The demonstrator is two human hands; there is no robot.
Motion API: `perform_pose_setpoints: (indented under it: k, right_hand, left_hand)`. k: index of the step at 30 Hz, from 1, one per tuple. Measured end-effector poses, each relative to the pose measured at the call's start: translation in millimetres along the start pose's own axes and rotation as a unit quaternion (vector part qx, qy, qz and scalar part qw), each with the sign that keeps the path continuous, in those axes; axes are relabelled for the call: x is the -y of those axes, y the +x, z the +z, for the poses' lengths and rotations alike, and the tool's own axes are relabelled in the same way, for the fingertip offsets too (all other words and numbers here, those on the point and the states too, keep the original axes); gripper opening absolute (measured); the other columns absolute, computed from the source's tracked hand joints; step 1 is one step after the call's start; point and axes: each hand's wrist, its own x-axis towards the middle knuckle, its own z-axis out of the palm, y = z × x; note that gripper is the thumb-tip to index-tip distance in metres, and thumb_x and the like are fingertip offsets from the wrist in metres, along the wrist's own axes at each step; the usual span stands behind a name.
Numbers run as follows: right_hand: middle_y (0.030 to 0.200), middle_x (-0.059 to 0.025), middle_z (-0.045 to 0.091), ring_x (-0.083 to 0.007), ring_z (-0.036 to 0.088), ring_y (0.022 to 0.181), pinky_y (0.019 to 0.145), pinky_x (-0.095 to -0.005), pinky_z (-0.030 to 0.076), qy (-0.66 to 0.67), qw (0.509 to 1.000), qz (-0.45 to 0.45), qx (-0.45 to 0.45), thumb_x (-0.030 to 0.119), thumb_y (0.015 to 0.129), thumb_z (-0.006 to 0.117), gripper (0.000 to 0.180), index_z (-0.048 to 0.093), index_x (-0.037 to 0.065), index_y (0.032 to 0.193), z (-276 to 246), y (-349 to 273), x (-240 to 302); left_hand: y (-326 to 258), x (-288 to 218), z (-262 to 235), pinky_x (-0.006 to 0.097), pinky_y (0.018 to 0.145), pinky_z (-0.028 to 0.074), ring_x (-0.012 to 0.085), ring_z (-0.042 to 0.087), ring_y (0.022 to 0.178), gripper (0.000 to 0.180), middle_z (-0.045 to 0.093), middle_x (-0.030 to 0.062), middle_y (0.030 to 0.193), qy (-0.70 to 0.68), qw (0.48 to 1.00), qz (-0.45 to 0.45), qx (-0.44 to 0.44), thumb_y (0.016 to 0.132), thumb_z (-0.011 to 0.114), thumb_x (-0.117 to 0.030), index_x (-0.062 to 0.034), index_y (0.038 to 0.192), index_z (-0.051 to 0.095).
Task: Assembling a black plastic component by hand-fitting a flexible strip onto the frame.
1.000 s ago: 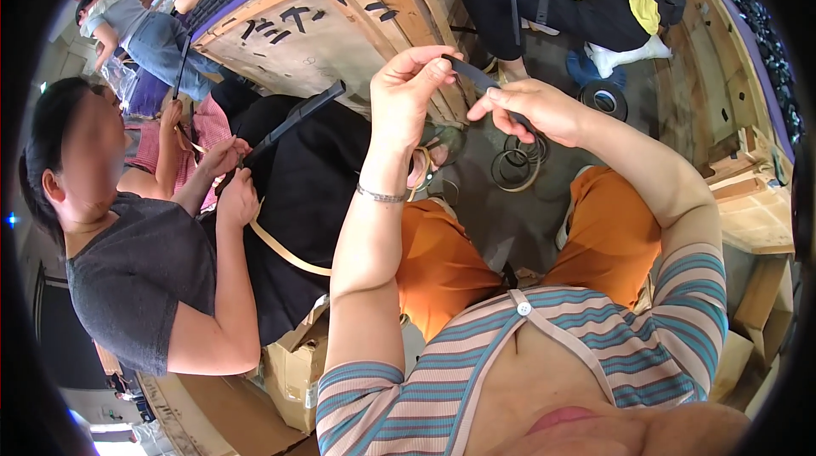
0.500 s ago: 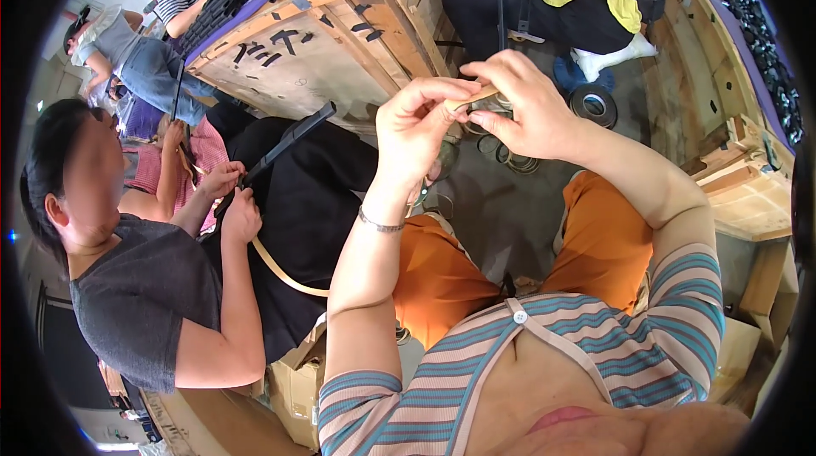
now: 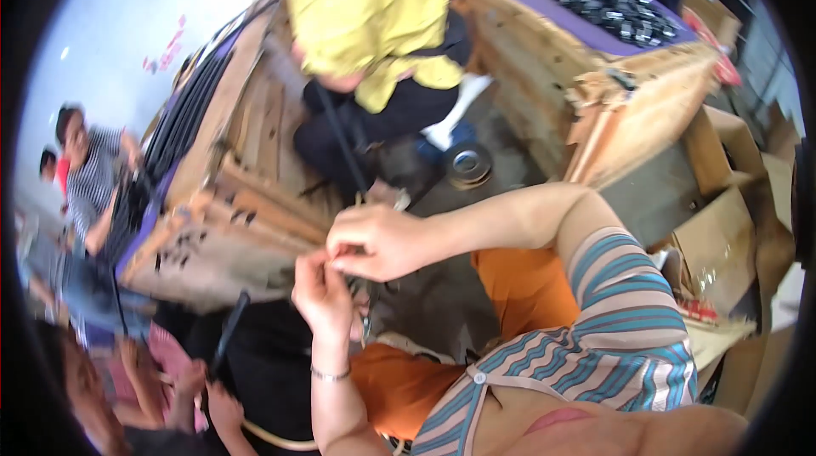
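My left hand [image 3: 323,293] is raised in front of me, its thumb and fingertips pinched together. Just above and to its right, my right hand [image 3: 380,241] bends over with its fingers closed, the fingertips of both hands meeting. Whatever sits between them is hidden by the fingers and smeared by motion. Below my hands is my orange-trousered lap [image 3: 527,290].
A wooden crate [image 3: 229,243] stands ahead left, another [image 3: 646,116] ahead right under black parts. Between them a person in yellow [image 3: 374,14] bends over, near a black roll [image 3: 469,167]. At left, a co-worker's hands hold a dark strip [image 3: 229,333]. Cardboard [image 3: 722,252] lies right.
The whole view has swung to the right and blurred. My hands have come closer together and appear lower and further left; the tan strip seen between them before no longer shows.
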Motion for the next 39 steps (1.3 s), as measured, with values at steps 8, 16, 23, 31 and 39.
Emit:
perform_pose_setpoints:
  k: [8, 16, 23, 31, 39]
  right_hand:
    - [0.067, -0.0087, 0.06, -0.023, 0.059, 0.059, 0.053, -0.0315, 0.045, -0.02, 0.993, 0.084, 0.075, 0.01, 0.072, 0.062, 0.008, 0.06, 0.003, 0.071, -19, -9, 0]
    - [0.061, -0.0098, 0.057, -0.02, 0.058, 0.054, 0.049, -0.0284, 0.044, -0.076, 0.988, 0.073, 0.115, 0.011, 0.074, 0.063, 0.006, 0.062, 0.005, 0.074, -37, 3, -5]
    - [0.063, -0.0094, 0.057, -0.0214, 0.056, 0.055, 0.053, -0.0294, 0.044, 0.002, 0.976, 0.15, 0.16, 0.009, 0.074, 0.059, 0.007, 0.059, 0.002, 0.072, -30, 7, -3]
    - [0.066, -0.0067, 0.059, -0.0128, 0.057, 0.055, 0.053, -0.0247, 0.046, 0.122, 0.947, 0.251, 0.157, 0.011, 0.08, 0.056, 0.012, 0.058, -0.001, 0.078, -29, -5, -7]
    - [0.079, -0.0034, 0.058, -0.0088, 0.057, 0.072, 0.062, -0.023, 0.049, 0.216, 0.847, 0.429, 0.228, 0.018, 0.089, 0.05, 0.018, 0.058, 0.002, 0.09, -34, 15, -7]
  left_hand:
    - [0, 7, 1, 0.027, 0.063, 0.048, 0.0149, 0.06, 0.065, 0.006, 0.062, 0.0089, 0.072, 0.072, 0.997, -0.007, 0.033, 0.076, 0.063, 0.001, -0.0003, 0.081, 0.06]
    - [19, -14, 6, 0.03, 0.059, 0.048, 0.0271, 0.06, 0.065, 0.009, 0.061, 0.0119, 0.074, 0.12, 0.985, 0.089, 0.085, 0.074, 0.067, -0.005, -0.0028, 0.081, 0.061]
    - [7, -5, 2, 0.025, 0.058, 0.048, 0.0158, 0.061, 0.063, 0.01, 0.062, 0.0079, 0.073, 0.063, 0.995, -0.006, 0.082, 0.075, 0.067, -0.003, -0.0032, 0.083, 0.06]
    - [-1, -6, 11, 0.024, 0.059, 0.049, 0.0124, 0.06, 0.064, 0.015, 0.061, 0.0062, 0.075, -0.005, 0.999, 0.013, 0.038, 0.074, 0.068, 0.0, -0.004, 0.085, 0.057]
    - [13, -2, 1, 0.025, 0.062, 0.047, 0.0184, 0.057, 0.069, 0.014, 0.059, 0.0067, 0.078, 0.065, 0.977, 0.193, 0.064, 0.072, 0.063, 0.007, -0.0033, 0.078, 0.057]
